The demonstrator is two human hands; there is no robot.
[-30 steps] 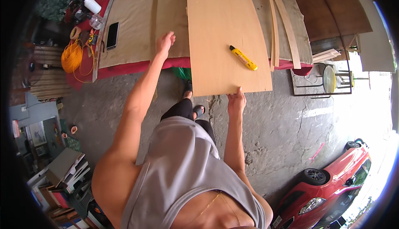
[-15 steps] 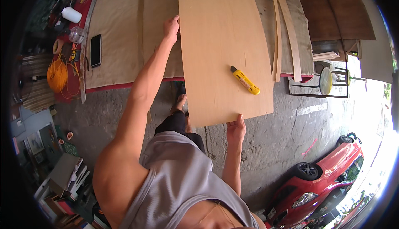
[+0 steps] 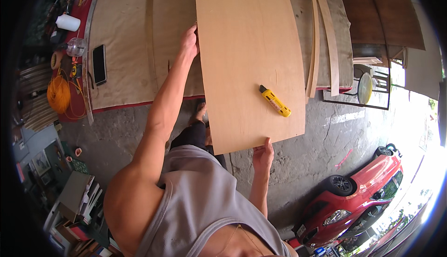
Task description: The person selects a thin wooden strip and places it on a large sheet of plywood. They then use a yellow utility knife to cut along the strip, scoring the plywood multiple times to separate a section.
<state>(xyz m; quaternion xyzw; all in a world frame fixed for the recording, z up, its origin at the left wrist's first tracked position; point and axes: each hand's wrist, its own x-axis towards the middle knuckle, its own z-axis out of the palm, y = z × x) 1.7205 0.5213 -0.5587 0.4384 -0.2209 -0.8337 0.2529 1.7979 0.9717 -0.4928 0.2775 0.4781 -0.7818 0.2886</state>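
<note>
I hold a long pale plywood sheet point(image 3: 242, 47) that lies over a cloth-covered table point(image 3: 121, 42) and overhangs its near edge. My left hand point(image 3: 190, 42) is closed on the sheet's left edge, its fingertips partly hidden. My right hand point(image 3: 263, 154) pinches the near edge at the bottom, thumb on top and fingers underneath. A yellow utility knife point(image 3: 274, 102) with a black tip lies on the sheet toward the near end, touched by neither hand.
Narrow wood strips point(image 3: 329, 38) lie right of the sheet. A phone point(image 3: 99, 64), orange cord point(image 3: 58, 95) and white bottle point(image 3: 68, 22) are at the left. A round stool point(image 3: 364, 88) and metal frame stand right; a red car point(image 3: 354, 187) is at lower right.
The sheet, with the knife on it, has moved toward me and overhangs further. My left hand has gone from free of the sheet to gripping its left edge.
</note>
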